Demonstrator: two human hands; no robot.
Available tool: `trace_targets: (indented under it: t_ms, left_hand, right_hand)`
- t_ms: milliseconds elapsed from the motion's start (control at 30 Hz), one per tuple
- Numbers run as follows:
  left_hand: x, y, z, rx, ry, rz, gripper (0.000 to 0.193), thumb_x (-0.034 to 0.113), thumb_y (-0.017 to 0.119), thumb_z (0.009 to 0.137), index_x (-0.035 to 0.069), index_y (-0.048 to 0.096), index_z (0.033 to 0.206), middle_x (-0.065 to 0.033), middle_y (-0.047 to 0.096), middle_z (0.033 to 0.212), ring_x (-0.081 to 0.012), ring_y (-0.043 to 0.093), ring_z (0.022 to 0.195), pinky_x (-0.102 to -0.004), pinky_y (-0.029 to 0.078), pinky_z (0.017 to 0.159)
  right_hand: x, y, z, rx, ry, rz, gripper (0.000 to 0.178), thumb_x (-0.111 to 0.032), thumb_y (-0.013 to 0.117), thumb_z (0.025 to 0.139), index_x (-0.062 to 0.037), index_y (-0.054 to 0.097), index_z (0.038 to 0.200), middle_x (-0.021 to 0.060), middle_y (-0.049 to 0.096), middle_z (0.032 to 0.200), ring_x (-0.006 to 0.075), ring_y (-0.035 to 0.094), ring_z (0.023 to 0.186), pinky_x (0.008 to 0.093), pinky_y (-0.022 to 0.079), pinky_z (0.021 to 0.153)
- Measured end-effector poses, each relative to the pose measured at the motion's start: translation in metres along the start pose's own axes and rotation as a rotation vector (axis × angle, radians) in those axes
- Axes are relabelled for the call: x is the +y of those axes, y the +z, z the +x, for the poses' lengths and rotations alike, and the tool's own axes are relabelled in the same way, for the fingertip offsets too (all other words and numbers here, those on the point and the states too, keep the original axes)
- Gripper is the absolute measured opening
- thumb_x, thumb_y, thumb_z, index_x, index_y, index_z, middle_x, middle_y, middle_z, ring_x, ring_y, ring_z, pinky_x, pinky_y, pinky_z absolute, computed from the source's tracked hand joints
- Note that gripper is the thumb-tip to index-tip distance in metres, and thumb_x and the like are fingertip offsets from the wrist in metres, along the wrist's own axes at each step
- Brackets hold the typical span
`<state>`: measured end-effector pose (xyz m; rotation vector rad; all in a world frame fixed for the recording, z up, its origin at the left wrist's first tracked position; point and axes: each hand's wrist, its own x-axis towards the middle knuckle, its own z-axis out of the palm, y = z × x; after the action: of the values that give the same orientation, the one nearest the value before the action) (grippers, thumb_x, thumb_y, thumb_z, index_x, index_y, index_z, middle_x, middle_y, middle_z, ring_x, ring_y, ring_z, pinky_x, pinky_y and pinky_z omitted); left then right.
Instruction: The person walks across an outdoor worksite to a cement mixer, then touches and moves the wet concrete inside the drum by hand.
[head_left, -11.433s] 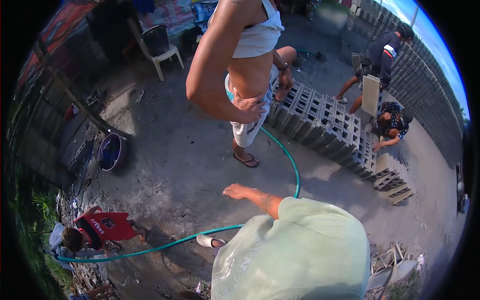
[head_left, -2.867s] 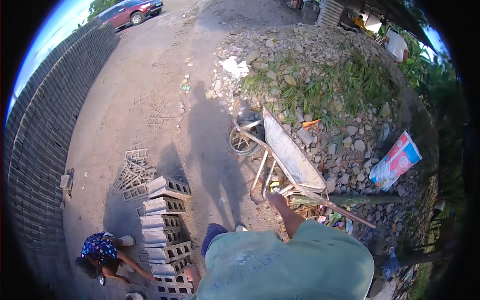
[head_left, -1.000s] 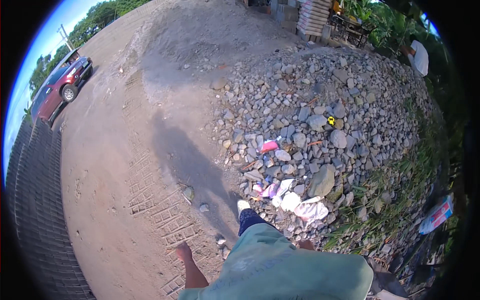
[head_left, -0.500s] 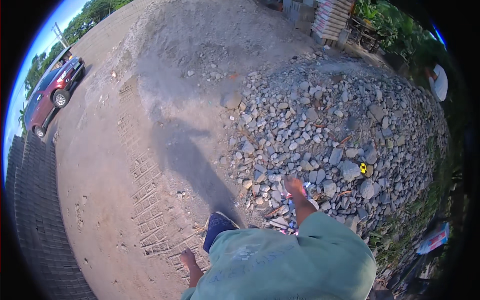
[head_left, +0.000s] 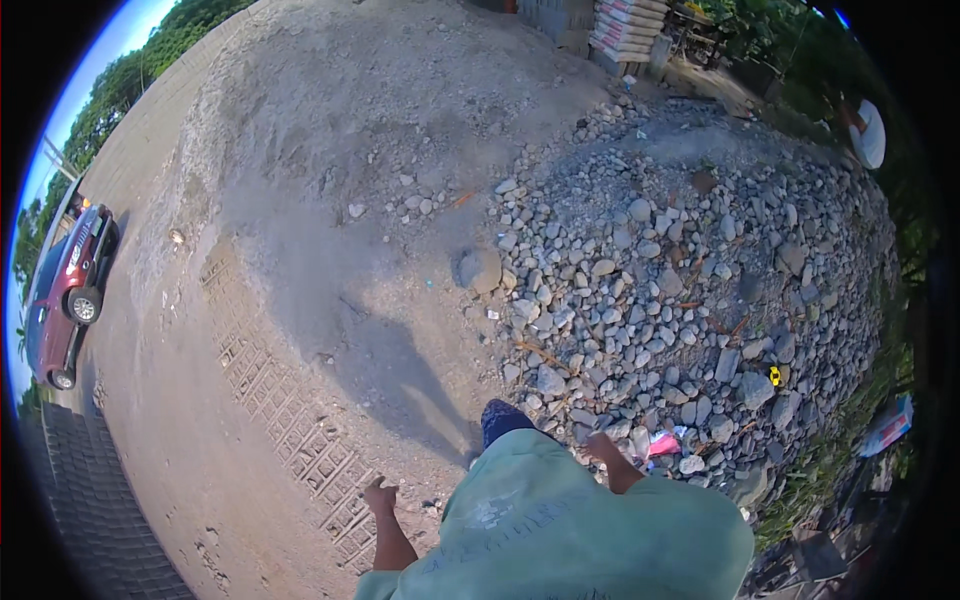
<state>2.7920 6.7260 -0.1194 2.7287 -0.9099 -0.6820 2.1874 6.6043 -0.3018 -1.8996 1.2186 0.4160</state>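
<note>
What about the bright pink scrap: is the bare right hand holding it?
No, the bright pink scrap lies among loose grey stones, apart from the bare right hand.

Kind of place: an outdoor yard for building materials, by the look of it
Ground: bare dirt (head_left: 165, 440), pressed with rows of ladder-like marks (head_left: 300, 430) left of lower centre
Blocks: a long stack of grey blocks (head_left: 100, 510) in close courses, lower left
Stones: a broad heap of loose stones (head_left: 640, 320) across the right half
Mound: grey, sand-like material (head_left: 360, 100), top centre
Sacks: a pile of pale sacks (head_left: 628, 30), top edge, right of centre
Vehicle access: a red car (head_left: 75, 270) at the left edge
Surroundings: green trees (head_left: 110, 95) under open sky, upper left
</note>
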Motion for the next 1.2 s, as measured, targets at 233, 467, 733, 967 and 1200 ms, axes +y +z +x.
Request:
trace_targets:
  t_ms: [233,467,733,967,1200]
  left_hand:
    - [0.198,-0.065,0.252,0.077,0.191,-0.075,0.05,0.01,0.07,0.058,0.008,0.069,0.108,-0.0226,0.067,0.099,-0.0369,0.064,0.093,-0.0424,0.052,0.082]
    - [0.321,-0.05,0.427,-0.12,0.292,0.04,0.039,0.016,0.074,0.064,0.01,0.071,0.101,-0.02,0.069,0.092,-0.0338,0.066,0.089,-0.0381,0.052,0.081]
    - [0.488,-0.045,0.625,-0.262,0.179,0.158,0.034,0.025,0.071,0.065,0.017,0.073,0.098,-0.0138,0.07,0.095,-0.03,0.067,0.09,-0.0381,0.053,0.082]
    - [0.743,-0.059,0.821,-0.292,0.178,0.17,0.03,0.031,0.069,0.071,0.016,0.073,0.097,-0.0124,0.069,0.102,-0.0295,0.065,0.096,-0.0384,0.051,0.084]
    - [1.114,-0.033,0.929,-0.235,0.688,0.223,0.031,0.027,0.054,0.078,0.012,0.07,0.1,-0.0226,0.066,0.099,-0.0396,0.062,0.095,-0.0453,0.05,0.083]
  right_hand:
    - [-0.054,-0.042,0.029,0.15,0.453,0.145,0.024,-0.026,0.061,0.082,-0.0034,0.068,0.084,0.0185,0.067,0.083,0.0351,0.065,0.078,0.0417,0.053,0.07]
    - [-0.156,-0.407,0.2,0.725,0.729,0.43,0.035,-0.029,0.056,0.089,0.0014,0.064,0.104,0.0235,0.063,0.105,0.0404,0.06,0.097,0.0479,0.048,0.082]
    - [-0.118,-0.684,0.404,1.018,0.4,0.411,0.034,-0.025,0.048,0.093,0.0025,0.063,0.108,0.0271,0.063,0.099,0.0432,0.059,0.096,0.0457,0.047,0.084]
    - [-0.063,-0.694,0.501,0.974,0.669,0.387,0.043,-0.036,0.04,0.095,-0.0065,0.071,0.093,0.0255,0.065,0.094,0.0429,0.06,0.09,0.0482,0.044,0.086]
    - [-0.085,-0.719,0.538,0.532,0.941,0.537,0.048,-0.031,0.055,0.088,0.0009,0.05,0.124,0.0238,0.065,0.091,0.0372,0.063,0.08,0.048,0.048,0.069]
